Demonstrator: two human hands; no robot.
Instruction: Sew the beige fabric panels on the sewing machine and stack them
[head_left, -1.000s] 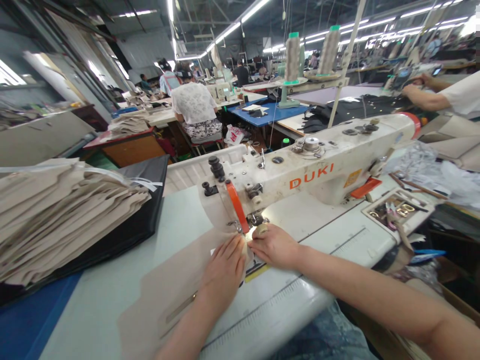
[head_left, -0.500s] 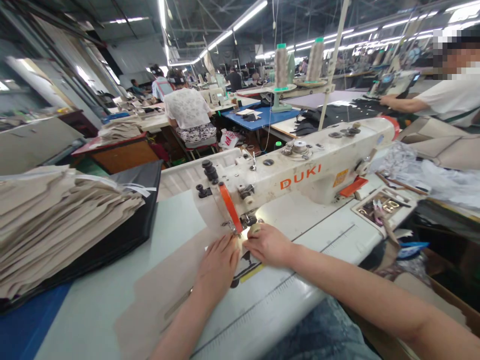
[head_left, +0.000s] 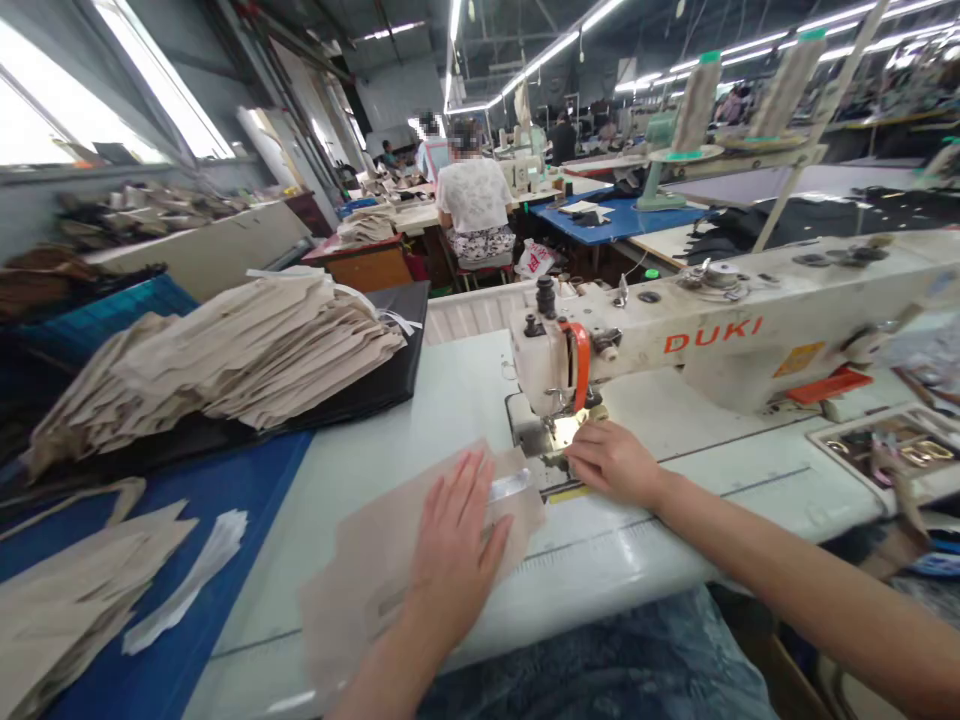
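Observation:
A thin beige fabric panel [head_left: 352, 550] lies on the sewing machine's pale table, left of the needle. My left hand [head_left: 457, 540] rests flat on it with the fingers stretched out. A short, shiny whitish strip [head_left: 511, 485] shows on the panel just beyond those fingers. Close to the lit needle area of the sewing machine [head_left: 705, 345], my right hand [head_left: 613, 465] has its fingers bent and pressed together. Whatever they pinch, if anything, is hidden. A small tan round part [head_left: 598, 412] sits just above the right fingertips.
A tall stack of beige fabric pieces [head_left: 277, 340] lies on black material at the left. More beige pieces [head_left: 97, 590] and a white strip [head_left: 195, 580] are on a blue surface. A tray of metal buckles [head_left: 922, 455] stands at the right. Another person [head_left: 474, 195] sits ahead.
The fabric panel has come away from the needle, toward the left and nearer me, with my left hand flat on it. My right hand stays by the needle. The view has turned left.

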